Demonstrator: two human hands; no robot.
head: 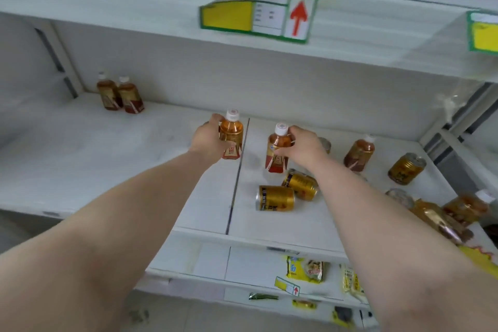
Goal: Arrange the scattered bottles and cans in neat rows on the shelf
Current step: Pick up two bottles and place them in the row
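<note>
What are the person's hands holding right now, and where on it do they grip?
Each holds an upright tea bottle by its upper body, below the cap: left hand on one bottle, right hand on another.

White metal shelving unit (107, 159) with a pale back panel (242, 83); green-and-yellow price label holder (256, 15) above; grey tiled floor (188, 318) below.

both hands (208, 140) (304, 147) outstretched, clasping

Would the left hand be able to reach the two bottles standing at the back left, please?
Probably yes: the shelf between is bare, but the left hand already has a grip on a bottle, unlike those two bottles.
</note>
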